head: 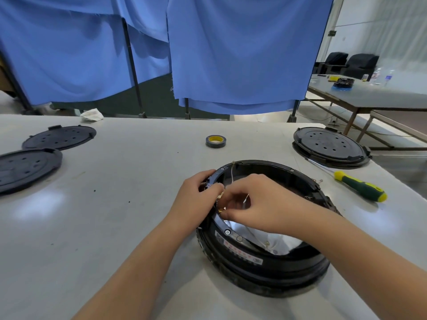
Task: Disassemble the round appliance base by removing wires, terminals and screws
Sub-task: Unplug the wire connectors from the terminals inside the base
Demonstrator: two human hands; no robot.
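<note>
At the 9 o'clock side of the round base [265,271] on the bench [138,204], the left hand [196,192] grips the rim while the right hand [256,202] pinches a brass terminal [221,197], so the terminal step seems in hand and next needs a firm, straight pull.

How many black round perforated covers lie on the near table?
3: two overlap at the table's left, far one, near one; one at the right, beyond the screwdriver.

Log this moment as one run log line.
step: freeing terminals | left hand: grips round base rim | right hand: pinches brass terminal at inner rim | screwdriver: idle on table
</note>
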